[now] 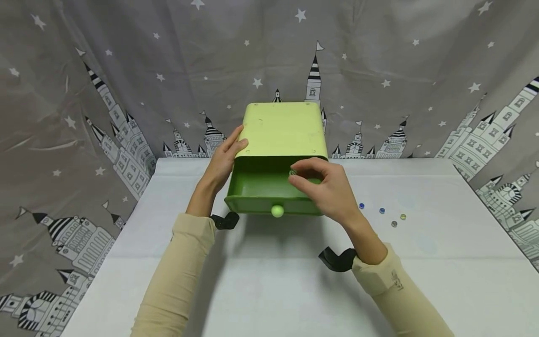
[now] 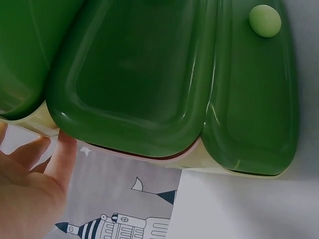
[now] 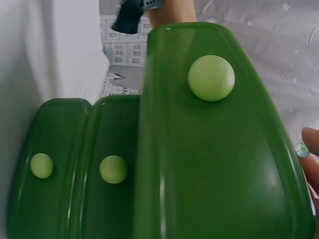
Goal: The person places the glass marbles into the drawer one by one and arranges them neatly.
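Note:
A small cabinet with a pale yellow-green top (image 1: pixel 283 128) stands on the table. Its top drawer (image 1: pixel 257 204), dark green with a round light green knob (image 1: pixel 277 211), is pulled out; its visible floor is bare. My left hand (image 1: pixel 222 161) rests against the cabinet's left side, thumb at the top edge; the left wrist view shows its fingers (image 2: pixel 62 157) touching the side. Above the open drawer, my right hand (image 1: pixel 328 189) pinches a small clear gem (image 1: pixel 293 172) between thumb and index finger. The gem shows at the right edge of the right wrist view.
Several small gems lie right of the cabinet: blue ones (image 1: pixel 382 210), a grey one (image 1: pixel 394 223) and a yellow one (image 1: pixel 403 216). Two lower drawers (image 3: pixel 113 199) are shut. A grey castle-print curtain (image 1: pixel 269 56) hangs behind the white table (image 1: pixel 269 290).

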A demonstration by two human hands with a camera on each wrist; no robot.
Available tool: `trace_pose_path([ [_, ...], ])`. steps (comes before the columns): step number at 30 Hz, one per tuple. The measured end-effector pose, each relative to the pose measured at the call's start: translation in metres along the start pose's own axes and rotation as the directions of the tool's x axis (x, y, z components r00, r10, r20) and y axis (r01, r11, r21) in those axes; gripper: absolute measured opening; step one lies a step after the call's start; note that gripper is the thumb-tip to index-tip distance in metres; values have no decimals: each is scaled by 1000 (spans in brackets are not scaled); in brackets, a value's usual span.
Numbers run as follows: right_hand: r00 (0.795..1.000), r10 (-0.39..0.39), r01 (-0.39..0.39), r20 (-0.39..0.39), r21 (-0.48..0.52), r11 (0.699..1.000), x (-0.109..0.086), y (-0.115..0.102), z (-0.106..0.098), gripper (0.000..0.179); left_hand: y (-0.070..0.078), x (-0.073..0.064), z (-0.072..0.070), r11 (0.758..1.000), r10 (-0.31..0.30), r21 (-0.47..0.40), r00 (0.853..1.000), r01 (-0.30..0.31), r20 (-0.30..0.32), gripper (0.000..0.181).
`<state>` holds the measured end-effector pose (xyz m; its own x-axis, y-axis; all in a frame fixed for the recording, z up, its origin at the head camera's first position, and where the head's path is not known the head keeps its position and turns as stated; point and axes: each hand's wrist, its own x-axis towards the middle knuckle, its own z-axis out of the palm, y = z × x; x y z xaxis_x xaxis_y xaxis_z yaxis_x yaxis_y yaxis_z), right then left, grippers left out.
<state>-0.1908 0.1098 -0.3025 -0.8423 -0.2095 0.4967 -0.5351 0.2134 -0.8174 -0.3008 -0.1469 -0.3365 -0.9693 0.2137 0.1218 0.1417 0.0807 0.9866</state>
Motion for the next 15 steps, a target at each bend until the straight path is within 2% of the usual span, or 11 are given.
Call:
trace_pose_path([
  [8,999,13,-14,51,7,1000,11,-6,2,16,1,-1,0,1000,13,20,1000,-12,-9,61],
  [15,999,21,-22,41,47,999,15,-7,4,16,0,0,1,1000,17,18,1000,-16,-8,61],
])
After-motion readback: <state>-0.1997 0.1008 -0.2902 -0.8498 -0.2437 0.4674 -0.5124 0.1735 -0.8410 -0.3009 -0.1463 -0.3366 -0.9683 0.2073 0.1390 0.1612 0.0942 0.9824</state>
